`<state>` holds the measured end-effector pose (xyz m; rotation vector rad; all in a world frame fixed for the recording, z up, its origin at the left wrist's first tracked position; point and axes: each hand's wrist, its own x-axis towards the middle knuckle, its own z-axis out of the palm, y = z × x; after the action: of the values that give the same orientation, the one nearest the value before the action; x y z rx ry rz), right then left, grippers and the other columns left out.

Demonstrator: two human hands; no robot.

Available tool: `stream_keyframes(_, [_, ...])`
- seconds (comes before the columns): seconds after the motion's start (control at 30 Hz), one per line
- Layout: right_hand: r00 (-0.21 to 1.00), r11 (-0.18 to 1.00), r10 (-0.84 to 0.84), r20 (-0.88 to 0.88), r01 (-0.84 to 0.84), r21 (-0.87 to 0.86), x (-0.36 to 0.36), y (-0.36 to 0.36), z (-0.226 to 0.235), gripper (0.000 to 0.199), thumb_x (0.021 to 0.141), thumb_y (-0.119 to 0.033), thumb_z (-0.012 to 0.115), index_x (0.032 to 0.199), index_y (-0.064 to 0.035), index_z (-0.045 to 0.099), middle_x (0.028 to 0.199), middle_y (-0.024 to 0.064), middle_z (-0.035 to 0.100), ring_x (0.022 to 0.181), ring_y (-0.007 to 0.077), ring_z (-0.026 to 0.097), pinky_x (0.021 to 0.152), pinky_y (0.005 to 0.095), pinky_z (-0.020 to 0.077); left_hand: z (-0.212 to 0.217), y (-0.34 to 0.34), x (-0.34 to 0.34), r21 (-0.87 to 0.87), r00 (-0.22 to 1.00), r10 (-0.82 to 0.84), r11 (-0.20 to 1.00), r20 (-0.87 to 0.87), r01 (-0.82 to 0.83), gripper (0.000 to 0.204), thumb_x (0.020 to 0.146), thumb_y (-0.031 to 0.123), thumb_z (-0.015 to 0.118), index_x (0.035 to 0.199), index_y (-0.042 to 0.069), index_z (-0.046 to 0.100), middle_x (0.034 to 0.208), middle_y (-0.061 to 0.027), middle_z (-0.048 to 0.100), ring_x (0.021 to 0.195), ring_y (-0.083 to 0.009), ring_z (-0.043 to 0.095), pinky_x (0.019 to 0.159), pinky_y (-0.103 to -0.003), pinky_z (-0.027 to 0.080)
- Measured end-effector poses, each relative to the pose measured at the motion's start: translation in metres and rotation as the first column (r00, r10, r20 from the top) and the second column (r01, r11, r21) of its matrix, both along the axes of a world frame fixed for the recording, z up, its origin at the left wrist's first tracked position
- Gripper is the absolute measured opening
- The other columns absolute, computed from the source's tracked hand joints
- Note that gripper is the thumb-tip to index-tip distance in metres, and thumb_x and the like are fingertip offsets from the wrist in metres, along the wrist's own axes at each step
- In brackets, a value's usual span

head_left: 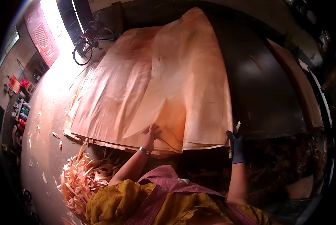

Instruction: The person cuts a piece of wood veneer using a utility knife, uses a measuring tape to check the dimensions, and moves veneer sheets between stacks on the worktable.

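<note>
A single view comes from a fisheye camera worn on the person's head, looking steeply down and forward over the person's own chest and forearms at the lower edge of the frame. It sits close above the stack of veneer sheets (153,86) filling the centre. Straight edges bow toward the rim; the bright doorway (53,22) lies far off, upper left
</note>
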<state>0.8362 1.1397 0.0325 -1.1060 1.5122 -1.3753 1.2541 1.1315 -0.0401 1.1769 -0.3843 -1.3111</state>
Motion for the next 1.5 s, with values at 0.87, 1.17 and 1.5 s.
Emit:
stream_keyframes(0.87, [0.929,0.988,-0.015,-0.371,0.072,0.138,-0.718,-0.15,0.029,0.042,0.084,-0.026,0.073,0.11,0.0051,0.062,0.105,0.0079,0.065,0.092,0.0188,0.059,0.084,0.0329,0.0458,0.055,-0.16,-0.551,-0.028,0.991,0.12,0.993,0.054,-0.118,0.026,0.092,0.032,0.063,0.098,0.006,0.064,0.081,-0.0003,0.063,0.065,-0.0106,0.058,0.052,-0.026,0.046])
stream_keyframes(1.17, [0.916,0.987,0.034,-0.4,0.031,0.156,-0.926,-0.183,-0.036,0.04,0.082,-0.029,0.072,0.106,0.0029,0.066,0.097,0.0068,0.066,0.084,0.019,0.06,0.076,0.034,0.0477,0.006,-0.125,-0.757,0.298,0.996,0.087,0.952,-0.029,-0.074,0.03,0.093,0.034,0.061,0.078,0.008,0.062,0.063,-0.0019,0.058,0.044,-0.0114,0.044,0.041,-0.026,0.032])
stream_keyframes(1.5, [0.754,0.911,-0.046,-0.655,0.301,0.283,-1.08,-0.192,-0.128,0.051,0.086,-0.043,0.067,0.112,0.0004,0.063,0.103,0.017,0.067,0.089,0.0318,0.061,0.076,0.0429,0.0476,-0.07,-0.158,-0.887,0.44,0.968,0.189,0.892,-0.164,-0.1,0.021,0.089,0.035,0.068,0.081,0.018,0.059,0.07,0.0027,0.057,0.053,-0.0129,0.052,0.046,-0.027,0.047])
